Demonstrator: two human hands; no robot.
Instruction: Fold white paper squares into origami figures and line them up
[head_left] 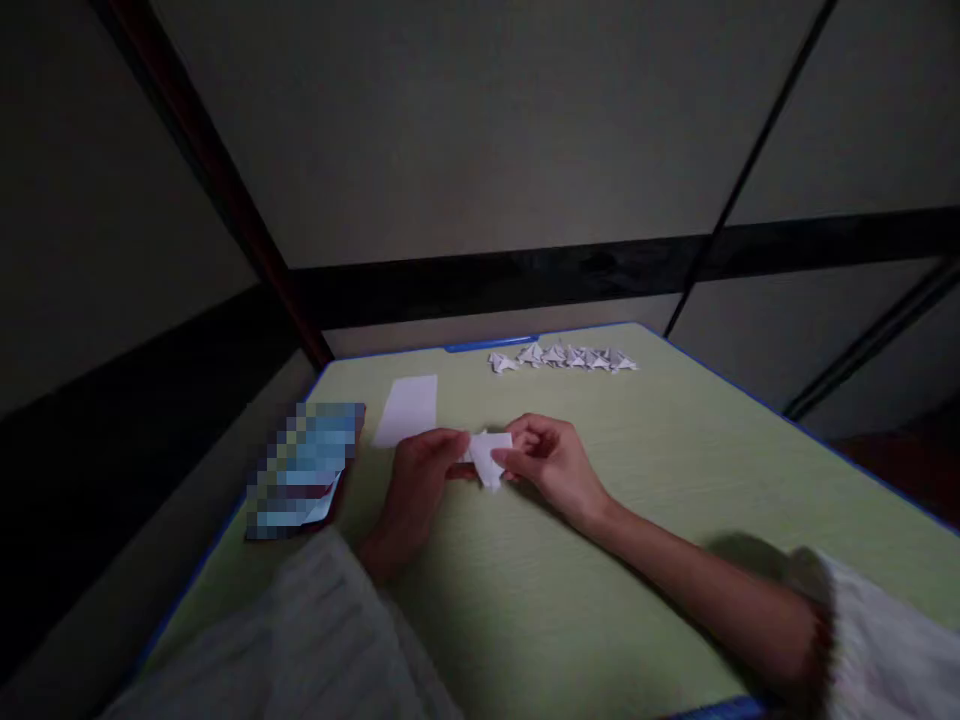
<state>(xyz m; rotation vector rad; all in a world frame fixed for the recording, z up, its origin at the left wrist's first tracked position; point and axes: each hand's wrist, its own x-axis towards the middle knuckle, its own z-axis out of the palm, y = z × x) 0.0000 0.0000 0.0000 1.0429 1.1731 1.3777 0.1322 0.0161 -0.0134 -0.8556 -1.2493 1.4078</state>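
A small folded piece of white paper is held between both hands, above the middle of the table. My left hand pinches its left side, the thumb lying on top. On the right side, my right hand grips the paper between thumb and fingers. A pointed flap hangs down at the paper's lower middle. The fingertips behind the paper are partly hidden. Just beyond my left hand lies a flat white sheet of paper.
The light green table has a blue edge. Along its far side stands a row of several small folded paper figures. A phone-like device, its screen blurred out, lies at the left. A panelled wall rises behind.
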